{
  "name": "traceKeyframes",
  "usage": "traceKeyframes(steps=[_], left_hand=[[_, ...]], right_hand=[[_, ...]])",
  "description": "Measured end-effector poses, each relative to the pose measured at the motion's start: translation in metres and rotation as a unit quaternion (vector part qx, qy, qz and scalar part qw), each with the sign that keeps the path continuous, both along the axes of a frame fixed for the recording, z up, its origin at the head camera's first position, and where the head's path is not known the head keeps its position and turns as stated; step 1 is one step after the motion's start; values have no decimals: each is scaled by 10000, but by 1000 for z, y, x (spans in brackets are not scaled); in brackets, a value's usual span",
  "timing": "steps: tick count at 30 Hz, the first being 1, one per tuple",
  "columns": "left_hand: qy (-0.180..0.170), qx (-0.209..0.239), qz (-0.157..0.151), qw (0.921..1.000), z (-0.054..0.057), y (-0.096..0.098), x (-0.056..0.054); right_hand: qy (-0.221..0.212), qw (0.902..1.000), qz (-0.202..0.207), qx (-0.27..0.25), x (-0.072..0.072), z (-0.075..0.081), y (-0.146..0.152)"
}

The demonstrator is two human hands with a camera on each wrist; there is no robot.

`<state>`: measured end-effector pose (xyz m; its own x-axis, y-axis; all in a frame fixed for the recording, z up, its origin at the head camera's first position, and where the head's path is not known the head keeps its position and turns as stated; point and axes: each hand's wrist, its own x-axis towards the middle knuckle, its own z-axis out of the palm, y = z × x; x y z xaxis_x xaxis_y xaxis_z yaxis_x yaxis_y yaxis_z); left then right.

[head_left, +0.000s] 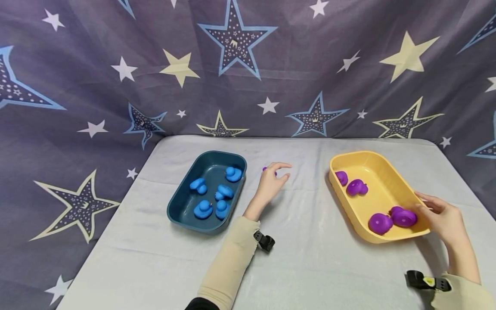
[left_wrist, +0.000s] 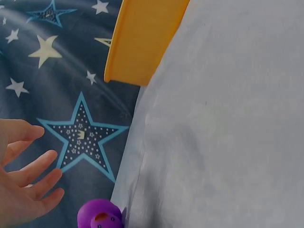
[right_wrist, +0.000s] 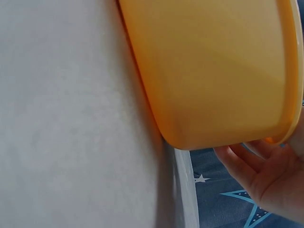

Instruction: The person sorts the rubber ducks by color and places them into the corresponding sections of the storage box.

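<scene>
My left hand (head_left: pixel 268 184) reaches over the cloth between the two tubs, thumb and fingers apart with nothing between them. A purple rubber duck (left_wrist: pixel 99 214) stands on the cloth just beyond its fingers, mostly hidden by the hand in the head view. At the right, my right hand (head_left: pixel 445 217) holds the near right rim of a yellow tub (head_left: pixel 381 172), with fingers along its outer wall in the right wrist view. Inside that tub lie several purple rubber ducks (head_left: pixel 381 223), some tipped over.
A dark teal tub (head_left: pixel 182 215) on the left holds several blue rubber ducks (head_left: pixel 203 209). A pale cloth (head_left: pixel 302 258) covers the table. Behind the table hangs a dark curtain (head_left: pixel 286 64) with stars.
</scene>
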<state>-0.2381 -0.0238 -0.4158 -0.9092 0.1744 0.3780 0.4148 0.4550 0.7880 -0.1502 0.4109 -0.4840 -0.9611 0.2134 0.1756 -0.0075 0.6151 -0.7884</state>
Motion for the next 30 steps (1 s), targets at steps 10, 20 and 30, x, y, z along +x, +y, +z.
traceKeyframes(steps=[10, 20, 30], left_hand=[[-125, 59, 132, 9998, -2, -13, -2], [-262, 11, 415, 9988, -7, -18, -4], [-348, 121, 634, 9973, -10, -24, -8]], right_hand=[[34, 10000, 21, -82, 2, 7, -7], [2, 9999, 77, -155, 8, 19, -15], [-66, 9991, 151, -385, 22, 54, -41]])
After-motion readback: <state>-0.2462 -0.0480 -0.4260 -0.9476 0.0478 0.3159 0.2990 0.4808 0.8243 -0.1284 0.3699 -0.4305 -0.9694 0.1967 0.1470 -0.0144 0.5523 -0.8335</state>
